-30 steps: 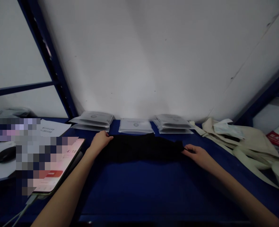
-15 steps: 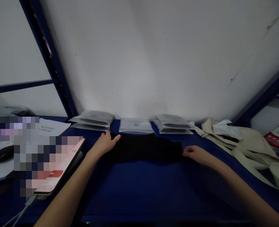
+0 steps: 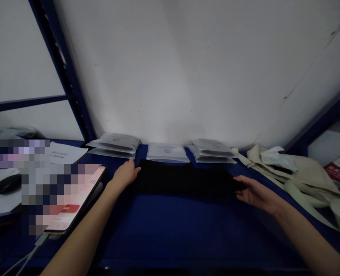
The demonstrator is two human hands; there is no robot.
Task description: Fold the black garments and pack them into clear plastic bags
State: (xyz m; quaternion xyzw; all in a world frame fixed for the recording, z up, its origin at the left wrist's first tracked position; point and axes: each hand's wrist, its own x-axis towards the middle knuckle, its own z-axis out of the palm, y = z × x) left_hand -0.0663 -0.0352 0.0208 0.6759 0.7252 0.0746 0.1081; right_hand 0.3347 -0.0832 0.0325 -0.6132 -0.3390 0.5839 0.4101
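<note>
A long piece of black cloth (image 3: 181, 179), its garment kind not clear, lies spread sideways across the blue table (image 3: 181, 230). My left hand (image 3: 126, 172) is closed on its left end, the fingertips partly hidden behind the edge. At the opposite end, my right hand (image 3: 250, 192) pinches the cloth's corner between thumb and fingers. Just behind the cloth lies a flat frosted plastic bag (image 3: 167, 152) with a round printed mark.
Stacked plastic bags sit at back left (image 3: 115, 145) and back right (image 3: 213, 149), against a white wall (image 3: 170, 76). A lit phone (image 3: 69, 211) with a cable, a black mouse (image 3: 8, 184) and papers (image 3: 69, 151) are at left. Beige cloth straps (image 3: 308, 172) heap at right.
My right hand has moved right and turned, drawing the cloth's right end outward. The cloth is now longer and flatter. My left hand stays at the left end.
</note>
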